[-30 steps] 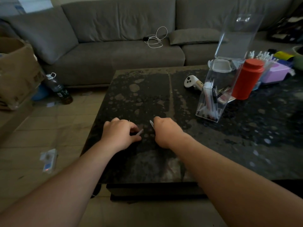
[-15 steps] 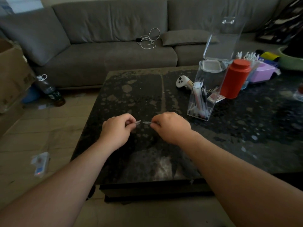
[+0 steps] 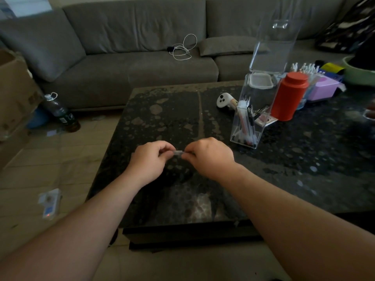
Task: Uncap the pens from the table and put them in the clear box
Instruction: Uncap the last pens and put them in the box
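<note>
From the head view, which is the only one here, the person holds a pen [image 3: 179, 152] between both hands, just above the near middle of the dark table [image 3: 162, 110]. Only a short pale piece of the pen shows in the gap between the two fists; the rest is hidden inside them, so I cannot tell which end is the cap. The left hand [image 3: 150, 161] has its fingers curled and pinches the left end, and the right hand [image 3: 209, 157] does the same on the right end. The long axis of the pen lies almost level and runs from left to right, across the body, so I judge that a straight pull of the hands apart along this line is what the uncapping needs. The clear box [image 3: 248, 126] stands on the table to the right and further away, well apart from the hands, with its lid tipped up and open and several pens standing inside it. The right hand is the nearer one to the box, so it seems the natural hand to carry the pen there. A red canister [image 3: 289, 96] stands just beside the box on its right side.
</note>
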`<move>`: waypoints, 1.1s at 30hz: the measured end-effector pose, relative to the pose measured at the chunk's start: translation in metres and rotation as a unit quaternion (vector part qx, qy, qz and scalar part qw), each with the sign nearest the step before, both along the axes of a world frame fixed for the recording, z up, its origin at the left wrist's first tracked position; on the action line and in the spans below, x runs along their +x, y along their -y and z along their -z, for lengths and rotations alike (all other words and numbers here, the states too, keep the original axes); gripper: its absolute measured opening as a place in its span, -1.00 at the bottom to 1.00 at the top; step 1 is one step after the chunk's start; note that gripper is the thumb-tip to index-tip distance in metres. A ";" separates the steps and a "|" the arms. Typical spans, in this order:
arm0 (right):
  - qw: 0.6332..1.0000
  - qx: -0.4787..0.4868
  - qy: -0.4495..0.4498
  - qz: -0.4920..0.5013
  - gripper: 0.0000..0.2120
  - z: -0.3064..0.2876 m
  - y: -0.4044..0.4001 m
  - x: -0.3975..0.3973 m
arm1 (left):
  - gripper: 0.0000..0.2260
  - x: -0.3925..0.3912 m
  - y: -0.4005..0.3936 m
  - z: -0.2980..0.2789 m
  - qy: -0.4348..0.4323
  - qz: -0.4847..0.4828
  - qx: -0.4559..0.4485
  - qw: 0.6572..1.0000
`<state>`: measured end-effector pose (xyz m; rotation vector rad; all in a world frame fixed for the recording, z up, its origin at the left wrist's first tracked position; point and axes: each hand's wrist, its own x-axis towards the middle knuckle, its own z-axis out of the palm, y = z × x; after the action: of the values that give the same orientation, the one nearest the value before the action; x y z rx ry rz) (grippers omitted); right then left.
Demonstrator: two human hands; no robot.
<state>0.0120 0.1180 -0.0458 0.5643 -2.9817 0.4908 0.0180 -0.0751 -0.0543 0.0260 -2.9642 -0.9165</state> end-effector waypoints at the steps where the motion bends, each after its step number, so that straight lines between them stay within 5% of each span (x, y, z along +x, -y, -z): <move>1: 1.000 0.001 -0.018 0.003 -0.74 0.000 0.001 0.002 | -0.89 0.000 0.000 -0.001 0.006 -0.002 0.018 1.000; 7: 0.998 0.008 -0.055 0.005 -0.72 0.003 0.000 0.006 | -0.91 0.007 -0.006 -0.003 0.008 -0.006 0.066 0.998; 16: 0.999 -0.038 0.010 -0.029 -0.80 0.005 -0.007 0.004 | -0.93 0.011 -0.017 -0.011 -0.005 0.010 0.044 0.999; 22: 0.996 -0.076 -0.050 -0.007 -0.77 -0.008 -0.007 -0.002 | -0.88 0.006 -0.039 -0.018 -0.097 -0.043 0.160 0.981; 26: 0.942 -0.261 -0.202 0.060 -0.84 -0.067 -0.037 -0.013 | -0.90 0.007 -0.061 -0.022 -0.110 -0.026 0.224 0.968; 30: 0.855 -0.397 -0.280 0.182 -0.89 -0.108 -0.091 -0.024 | -0.95 0.015 -0.078 -0.020 -0.060 0.031 0.180 0.981; 33: 0.885 -0.309 -0.256 0.238 -0.91 -0.091 -0.115 -0.029 | -0.95 0.017 -0.086 -0.014 -0.065 0.058 0.135 0.987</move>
<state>-0.0171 0.2333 0.0457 -0.0964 -2.1603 0.9871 0.0346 0.0107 -0.0400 -0.1916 -2.7266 -1.2746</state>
